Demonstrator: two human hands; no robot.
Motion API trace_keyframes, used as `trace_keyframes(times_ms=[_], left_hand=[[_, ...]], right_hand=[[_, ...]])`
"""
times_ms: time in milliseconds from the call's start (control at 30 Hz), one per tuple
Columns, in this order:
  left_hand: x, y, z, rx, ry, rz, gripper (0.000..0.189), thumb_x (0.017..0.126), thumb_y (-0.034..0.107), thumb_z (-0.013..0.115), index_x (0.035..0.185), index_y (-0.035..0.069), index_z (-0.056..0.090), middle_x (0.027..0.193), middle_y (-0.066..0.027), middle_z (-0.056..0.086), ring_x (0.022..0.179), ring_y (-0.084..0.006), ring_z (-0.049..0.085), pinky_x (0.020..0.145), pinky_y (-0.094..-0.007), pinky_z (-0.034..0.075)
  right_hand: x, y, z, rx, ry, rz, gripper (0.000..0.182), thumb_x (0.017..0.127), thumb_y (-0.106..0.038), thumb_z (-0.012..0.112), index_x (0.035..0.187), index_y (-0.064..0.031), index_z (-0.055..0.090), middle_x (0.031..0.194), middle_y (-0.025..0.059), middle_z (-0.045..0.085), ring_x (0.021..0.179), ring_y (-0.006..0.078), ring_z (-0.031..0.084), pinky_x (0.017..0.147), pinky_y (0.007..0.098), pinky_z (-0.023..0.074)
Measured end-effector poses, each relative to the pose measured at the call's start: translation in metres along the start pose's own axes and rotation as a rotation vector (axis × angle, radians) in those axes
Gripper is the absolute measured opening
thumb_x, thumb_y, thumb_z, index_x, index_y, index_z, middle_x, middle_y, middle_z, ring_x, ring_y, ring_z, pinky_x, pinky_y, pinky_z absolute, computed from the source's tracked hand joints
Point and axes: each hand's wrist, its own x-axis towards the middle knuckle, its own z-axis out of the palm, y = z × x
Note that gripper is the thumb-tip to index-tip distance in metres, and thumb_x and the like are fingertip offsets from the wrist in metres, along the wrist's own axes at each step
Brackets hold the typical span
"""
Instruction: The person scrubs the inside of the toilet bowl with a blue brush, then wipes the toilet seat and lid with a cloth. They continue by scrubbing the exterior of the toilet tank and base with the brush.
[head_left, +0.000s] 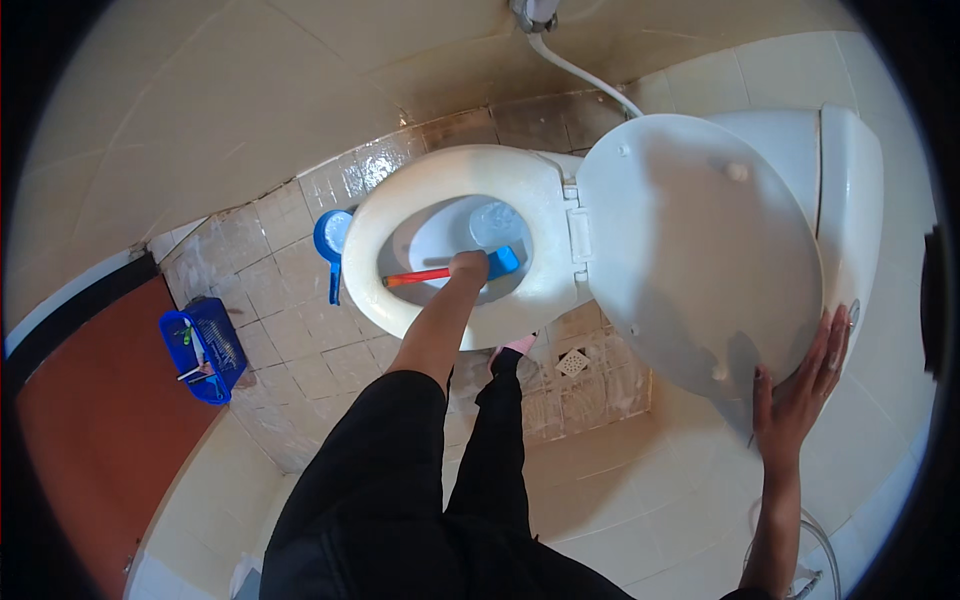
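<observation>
My left hand (470, 266) reaches into the bowl of a white toilet (420, 322) and is closed around a cleaning tool with a red-orange handle (416, 277) and a blue end (504, 261). Whether the blue end carries bristles cannot be seen. Water (498, 223) stands in the bowl beside the tool. The seat is down, and the raised lid (705, 247) leans back towards the cistern (851, 195). My right hand (799, 397) rests with spread fingers on the lid's lower right rim, close to the cistern's flush button (854, 312).
A blue dipper (334, 259) with whitish contents sits at the toilet's front. Farther left, a blue plastic basket (225, 345) holds several small items near a red-brown door (112, 420). A floor drain (572, 363) lies near my foot. A white pipe (585, 71) runs behind the lid.
</observation>
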Motion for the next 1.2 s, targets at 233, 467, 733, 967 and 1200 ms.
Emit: trace_keyframes(times_ms=[233, 467, 733, 967, 1200], left_hand=[[-0.025, -0.006, -0.005, 0.206, -0.155, 0.035, 0.094, 0.066, 0.052, 0.067, 0.138, 0.032, 0.010, 0.107, -0.0095, 0.055, 0.098, -0.0251, 0.057, 0.077, -0.0351, 0.048], [-0.040, -0.009, -0.005, 0.269, -0.132, 0.064, 0.086, 0.073, 0.060, 0.054, 0.137, 0.039, 0.000, 0.112, -0.0132, 0.048, 0.100, -0.0290, 0.054, 0.078, -0.0426, 0.047], [-0.035, -0.025, 0.000, 0.247, -0.196, 0.047, 0.085, 0.075, 0.056, 0.055, 0.134, 0.045, -0.005, 0.118, -0.0138, 0.044, 0.104, -0.0301, 0.052, 0.079, -0.0435, 0.045], [-0.035, -0.044, 0.023, 0.321, -0.186, 0.029, 0.091, 0.073, 0.055, 0.058, 0.135, 0.041, -0.008, 0.108, -0.0137, 0.055, 0.091, -0.0291, 0.059, 0.072, -0.0397, 0.049], [-0.033, -0.049, 0.012, 0.369, -0.277, -0.058, 0.100, 0.072, 0.039, 0.069, 0.127, 0.055, -0.014, 0.105, -0.0093, 0.056, 0.090, -0.0251, 0.059, 0.078, -0.0399, 0.045]], right_hand=[[-0.004, 0.006, 0.005, -0.010, -0.022, -0.001, 0.067, 0.083, -0.036, 0.046, 0.134, 0.0005, 0.021, 0.139, 0.0216, 0.019, 0.129, 0.0374, 0.018, 0.104, 0.0483, 0.0176], [-0.004, 0.009, 0.005, -0.003, -0.044, 0.001, 0.066, 0.085, -0.037, 0.043, 0.135, 0.0008, 0.021, 0.139, 0.0220, 0.019, 0.129, 0.0384, 0.018, 0.103, 0.0497, 0.0178], [-0.003, 0.011, 0.006, -0.017, -0.061, -0.003, 0.066, 0.085, -0.037, 0.041, 0.134, 0.0014, 0.020, 0.139, 0.0223, 0.018, 0.129, 0.0391, 0.018, 0.103, 0.0503, 0.0189], [-0.006, 0.012, 0.005, -0.028, -0.060, -0.011, 0.066, 0.085, -0.037, 0.042, 0.134, 0.0014, 0.021, 0.139, 0.0224, 0.018, 0.129, 0.0388, 0.019, 0.103, 0.0496, 0.0194], [-0.001, 0.009, 0.002, 0.004, -0.055, -0.017, 0.065, 0.085, -0.035, 0.043, 0.134, 0.0019, 0.021, 0.138, 0.0226, 0.020, 0.129, 0.0384, 0.018, 0.103, 0.0488, 0.0186]])
